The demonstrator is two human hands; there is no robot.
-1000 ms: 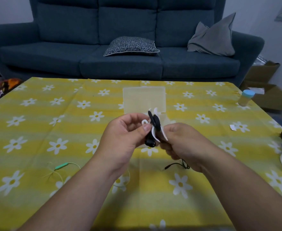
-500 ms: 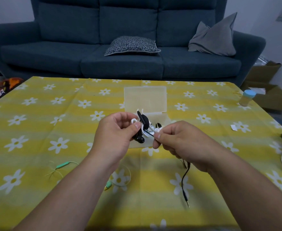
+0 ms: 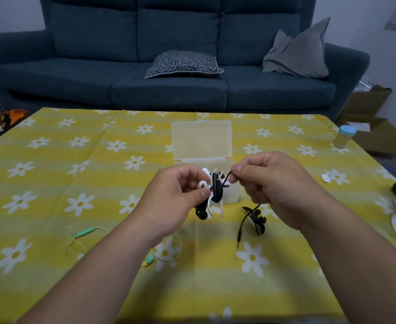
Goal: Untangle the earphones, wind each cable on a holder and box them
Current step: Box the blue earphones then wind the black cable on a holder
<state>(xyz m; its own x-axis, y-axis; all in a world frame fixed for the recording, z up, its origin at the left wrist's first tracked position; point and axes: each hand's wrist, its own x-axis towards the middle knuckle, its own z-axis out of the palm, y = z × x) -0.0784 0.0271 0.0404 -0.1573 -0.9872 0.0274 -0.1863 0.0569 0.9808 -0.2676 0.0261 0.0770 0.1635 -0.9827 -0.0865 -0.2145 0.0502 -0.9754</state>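
Winding looks to be the step in hand. The left hand (image 3: 176, 199) pinches the white holder (image 3: 203, 184) between thumb and curled fingers, up off the table (image 3: 52, 183). Several turns of the black cable (image 3: 215, 187) are wrapped round its middle, and 1 earbud (image 3: 201, 213) dangles just below.

Over on the other side, the right hand (image 3: 276, 183) has thumb and forefinger closed on that same cable just beside the holder, with the short run between them drawn fairly taut. Below that hand the loose tail drops away and ends in the plug (image 3: 239, 237), near the cloth. A dark lump sits partway down the tail, and whether it is the 2nd earbud or a remote I cannot tell.

Behind both hands the clear box (image 3: 201, 139) stands with its lid up. What lies inside is mostly hidden by the hands. The green earphones (image 3: 84, 232) lie loose on the table to the left, well apart and not yet wound.

I'd call this partway: 1 cable mostly on its holder, 1 set untouched, nothing plainly boxed. The next move calls for the right hand to carry the cable round the holder for another turn. It needs enough tension that the wraps don't slip while the left steadies the holder. After that the plug end needs securing, and the bundle can go into the box.
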